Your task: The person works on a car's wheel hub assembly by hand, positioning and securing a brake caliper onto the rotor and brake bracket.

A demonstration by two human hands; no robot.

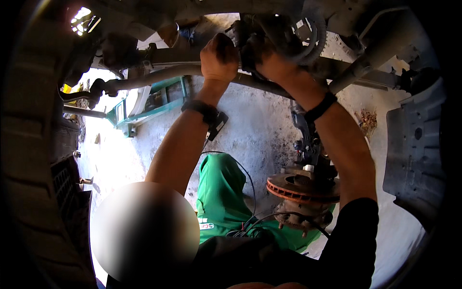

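Both my arms reach up into the underside of a vehicle. My left hand (220, 59) is closed in a fist at a dark mechanical part just above a long grey bar (166, 75); whatever its fingers hold is out of sight. Beside it, my right hand (270, 59) presses in among shadowed parts near a curved ribbed hose (315, 41), and its fingers are lost in the dark. A rusty brake disc (301, 188) on its hub is below my right forearm.
A green metal frame (151, 111) stands on the pale concrete floor at left. My green-clad leg (221, 185) shows below, with a thin black cable near it. A grey panel (416, 144) borders the right side. A blurred patch covers the lower left.
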